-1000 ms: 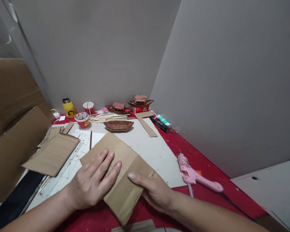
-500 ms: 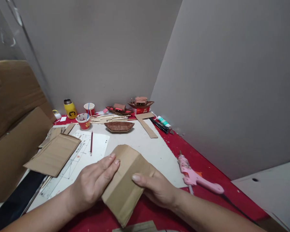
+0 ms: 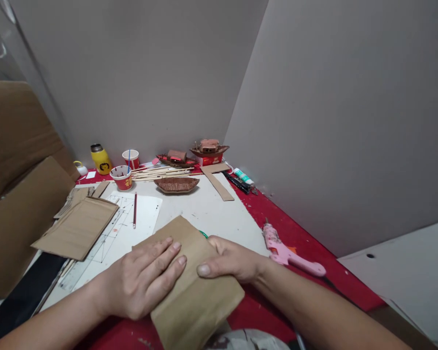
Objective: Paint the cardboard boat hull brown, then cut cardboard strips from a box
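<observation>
A creased piece of brown cardboard [image 3: 200, 301] is held between my two hands above the near edge of the table. My left hand [image 3: 142, 277] lies over its left part, fingers together on the top face; the thumb is hidden. From the right, my right hand [image 3: 228, 260] grips it, with the thumb pressed on top by the crease and the other fingers mostly out of sight. Behind the cardboard, near the right knuckles, a small green curved item [image 3: 203, 234] peeks out, too covered to name.
To the right lies a pink hot glue gun [image 3: 288, 255]. On the left are cut cardboard pieces [image 3: 78, 226], a clear ruler [image 3: 80, 274] and a pencil [image 3: 135, 211]. Model boats [image 3: 177, 184], wooden sticks [image 3: 160, 172], paper cups [image 3: 121, 179] and a yellow bottle [image 3: 101, 160] stand at the back.
The cardboard has turned and opened out flatter, showing a broader face. My left hand now rests farther over it, and my right hand has moved up slightly. The green item has come into sight.
</observation>
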The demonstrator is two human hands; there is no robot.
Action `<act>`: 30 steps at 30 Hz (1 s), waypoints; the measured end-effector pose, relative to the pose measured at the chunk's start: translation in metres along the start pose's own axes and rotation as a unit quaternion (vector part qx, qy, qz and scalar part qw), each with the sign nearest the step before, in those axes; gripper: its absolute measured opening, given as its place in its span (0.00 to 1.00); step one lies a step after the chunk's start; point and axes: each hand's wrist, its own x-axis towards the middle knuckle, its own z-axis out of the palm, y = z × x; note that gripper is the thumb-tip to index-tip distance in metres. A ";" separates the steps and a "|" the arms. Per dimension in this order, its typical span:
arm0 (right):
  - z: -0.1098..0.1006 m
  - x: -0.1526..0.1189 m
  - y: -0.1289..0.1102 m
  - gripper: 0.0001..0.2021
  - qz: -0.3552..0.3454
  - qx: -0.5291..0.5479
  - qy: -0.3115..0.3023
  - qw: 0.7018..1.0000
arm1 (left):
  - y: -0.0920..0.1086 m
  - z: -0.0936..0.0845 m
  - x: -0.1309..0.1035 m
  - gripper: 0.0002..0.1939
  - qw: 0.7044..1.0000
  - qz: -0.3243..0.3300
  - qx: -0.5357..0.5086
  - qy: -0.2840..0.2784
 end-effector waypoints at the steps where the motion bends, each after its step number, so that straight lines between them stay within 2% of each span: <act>1: 0.001 -0.001 -0.001 0.22 -0.005 -0.014 -0.005 1.000 | 0.001 0.000 0.000 0.21 1.000 -0.001 -0.008 0.001; 8: 0.001 -0.007 0.000 0.18 -0.065 -0.059 -0.040 0.995 | 0.010 0.000 0.002 0.22 0.993 -0.047 -0.100 0.045; 12: 0.003 -0.006 0.004 0.14 -0.097 -0.065 -0.016 0.993 | 0.018 0.002 0.007 0.22 0.969 -0.119 -0.197 0.086; 16: 0.000 -0.002 0.006 0.17 -0.101 -0.054 0.014 0.993 | 0.019 0.004 0.012 0.22 0.946 -0.164 -0.251 0.126; 19: -0.005 -0.003 0.003 0.23 -0.089 -0.045 0.023 0.995 | 0.012 0.005 0.011 0.22 0.954 -0.147 -0.233 0.119; 21: -0.009 -0.005 -0.001 0.25 -0.071 -0.046 0.008 0.996 | 0.006 0.005 0.008 0.22 0.965 -0.133 -0.198 0.107; 26: -0.012 -0.004 -0.005 0.23 0.044 -0.035 -0.094 0.994 | -0.003 0.002 -0.001 0.20 0.990 -0.106 -0.087 0.046; 30: -0.010 -0.001 -0.003 0.21 0.044 -0.026 -0.102 0.993 | -0.002 0.000 -0.003 0.22 0.994 -0.069 -0.080 0.001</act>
